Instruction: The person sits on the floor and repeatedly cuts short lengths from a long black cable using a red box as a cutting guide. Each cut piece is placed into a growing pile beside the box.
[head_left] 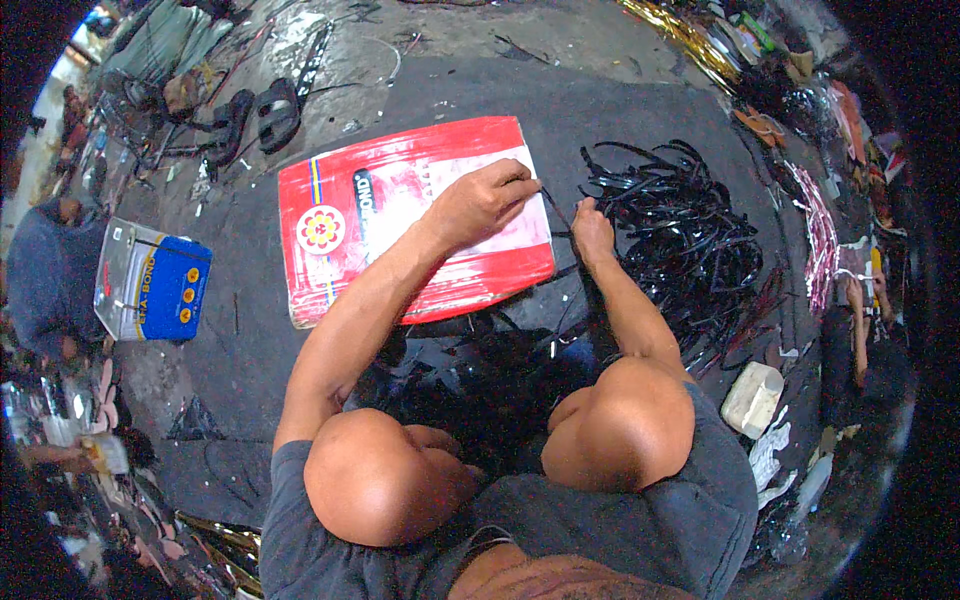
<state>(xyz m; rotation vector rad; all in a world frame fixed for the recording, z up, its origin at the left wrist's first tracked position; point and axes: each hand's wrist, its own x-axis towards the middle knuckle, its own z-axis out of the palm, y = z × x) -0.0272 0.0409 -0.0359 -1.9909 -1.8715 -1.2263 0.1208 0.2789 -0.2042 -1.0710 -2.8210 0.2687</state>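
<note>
I squat over a dark floor with my knees below my arms. My left hand point(487, 200) rests on a red and white flat tin sheet point(370, 225) and pinches one end of a thin black strap point(558, 212). Just to its right, my right hand point(592, 228) is closed on the same strap near the red sheet's right edge. A heap of glossy black straps point(690, 235) lies directly right of both hands.
A blue and silver tin box point(150, 282) stands at the left, next to a person in dark clothes point(45, 275). Black sandals point(262, 112) lie at the back left. A white plastic jug point(752, 398) sits at my right. Another person's arm point(858, 335) shows far right.
</note>
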